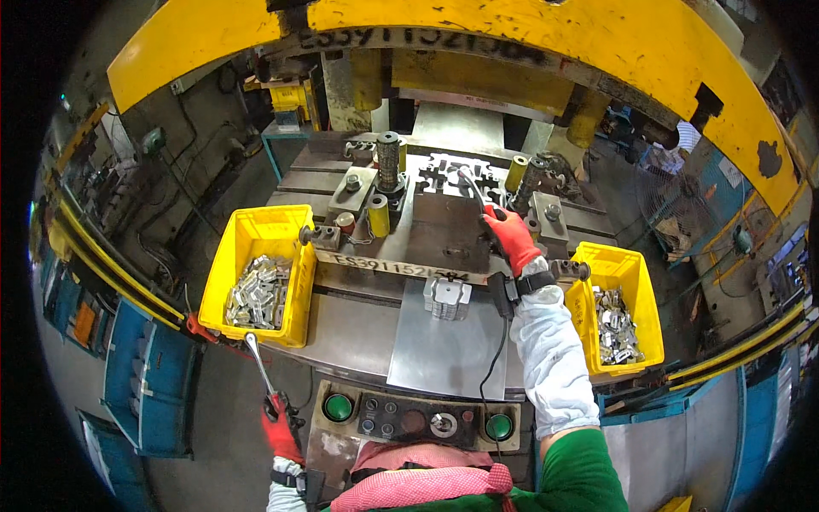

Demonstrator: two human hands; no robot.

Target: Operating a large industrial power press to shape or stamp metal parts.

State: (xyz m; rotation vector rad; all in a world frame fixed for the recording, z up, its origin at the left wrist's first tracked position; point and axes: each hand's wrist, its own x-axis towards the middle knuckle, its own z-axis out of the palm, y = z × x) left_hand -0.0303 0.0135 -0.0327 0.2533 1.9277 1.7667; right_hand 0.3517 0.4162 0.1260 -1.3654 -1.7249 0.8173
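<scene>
My right hand [514, 243], in a red glove, reaches forward over the press die and grips a slim bent metal rod tool [472, 185]. The tool's tip is at a bright cut-out metal plate [444, 173] in the die; whether it touches is unclear. Low on the left, my left hand [281, 429], in a red and black glove, is wrapped round a silver rod tool [258, 363] with a rounded end. That tool points up toward the left yellow bin. A small stack of silver metal parts [448, 299] stands on a flat metal sheet [444, 354] in front of the die.
Yellow bins [305, 294] [657, 333] holding loose metal pieces flank the press bed. Guide posts [388, 162] rise from the die, under a yellow upper press beam [512, 21]. A control panel with green buttons [339, 407] lies near me. A black cable [495, 358] hangs from my right wrist.
</scene>
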